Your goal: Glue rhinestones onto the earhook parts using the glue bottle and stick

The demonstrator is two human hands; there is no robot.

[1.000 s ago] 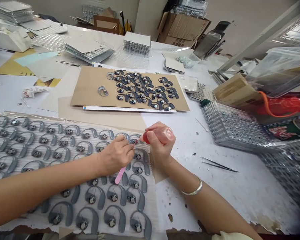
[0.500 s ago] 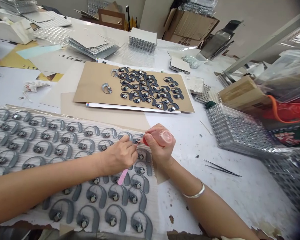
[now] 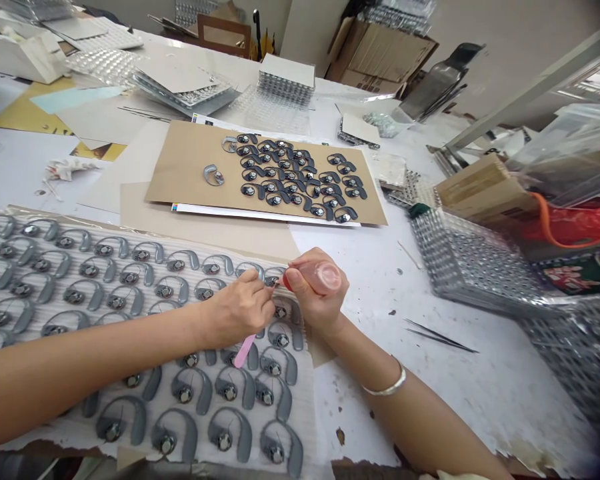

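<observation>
Just right of centre in the frame, the right hand (image 3: pixel 325 303) has its fingers wrapped around a small reddish squeeze bottle (image 3: pixel 325 276), base toward the camera and nozzle pointing left. Right beside it, the left hand (image 3: pixel 243 308) has its fingers curled tight around a pink stick (image 3: pixel 244 351), with the flat end poking out below. Nozzle and left fingertips are super close, can't tell if they actually touch. All that's over the right end of the top row of grey ear-hook pieces (image 3: pixel 193 433), which fill the lower left on a whitish sheet (image 3: pixel 306 373), each with a round metallic bit. Upper middle there's a brown board (image 3: pixel 180 157) with a bunch of black ear-hook pieces (image 3: pixel 291 177) on it, plus a paler one (image 3: pixel 213 176) off to the left. Dark tweezers (image 3: pixel 441 335) lie on the white desk (image 3: pixel 380 293), right of the right forearm, which wears a silver bangle (image 3: pixel 389 387).
</observation>
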